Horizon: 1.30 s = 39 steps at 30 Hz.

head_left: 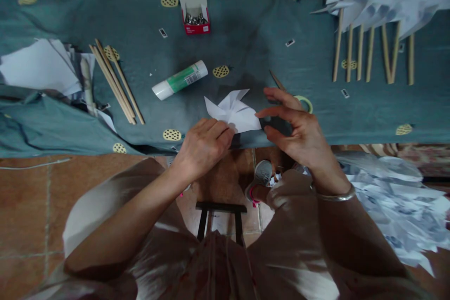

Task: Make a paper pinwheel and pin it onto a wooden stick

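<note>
A white paper pinwheel (239,115) with folded, pointed blades is just above the front part of the cloth-covered table. My left hand (209,143) pinches its lower left edge between thumb and fingers. At the other side, my right hand (297,126) has its fingers apart, with the index fingertip at or very near the paper's right edge. Partly hidden behind the right hand lie scissors (305,102) with a pale green handle and a pointed blade. A green and white glue stick (184,79) rests on its side to the upper left of the paper.
An opened red and white box (196,26) of small metal pieces stands farther back. Wooden sticks (114,84) and stacked paper sheets (42,68) lie left. Finished pinwheels on sticks (376,9) lie at the far right. Below the table's right side is a paper heap (401,206).
</note>
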Motion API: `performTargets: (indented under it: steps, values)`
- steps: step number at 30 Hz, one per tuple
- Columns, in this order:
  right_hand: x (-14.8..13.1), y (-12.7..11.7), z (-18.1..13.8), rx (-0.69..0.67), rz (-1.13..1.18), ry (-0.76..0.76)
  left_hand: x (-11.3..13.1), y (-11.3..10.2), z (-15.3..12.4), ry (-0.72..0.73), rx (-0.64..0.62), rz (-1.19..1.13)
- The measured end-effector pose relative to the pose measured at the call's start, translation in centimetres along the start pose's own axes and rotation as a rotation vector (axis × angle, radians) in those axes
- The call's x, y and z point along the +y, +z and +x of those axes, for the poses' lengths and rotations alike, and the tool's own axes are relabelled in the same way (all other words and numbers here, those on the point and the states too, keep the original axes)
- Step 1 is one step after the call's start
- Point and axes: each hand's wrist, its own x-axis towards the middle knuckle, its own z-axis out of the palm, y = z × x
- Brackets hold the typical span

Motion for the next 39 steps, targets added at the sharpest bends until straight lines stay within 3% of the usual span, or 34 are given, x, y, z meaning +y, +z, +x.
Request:
performTargets:
  steps: [8,15,21,32,39]
  values:
    - [0.9,0.3,-0.9,-0.160,-0.034,-0.004,0.5,-0.5,0.0,-0.008,-0.064,-0.015]
    - [0.9,0.6,-0.7,-0.060,0.043,-0.011,0.7,-0.5,-0.3,-0.005,-0.061,-0.028]
    - [0.6,1.0,-0.4,-0.067,0.124,-0.039,0.6,-0.3,-0.5,0.008,-0.062,-0.032]
    - [0.1,2.7,0.5,-0.031,-0.029,-0.049,1.3,0.4,-1.0,-0.005,0.001,-0.112]
    - [-0.2,2.7,0.8,-0.029,-0.050,-0.061,1.3,0.3,-0.8,0.036,-0.034,-0.115]
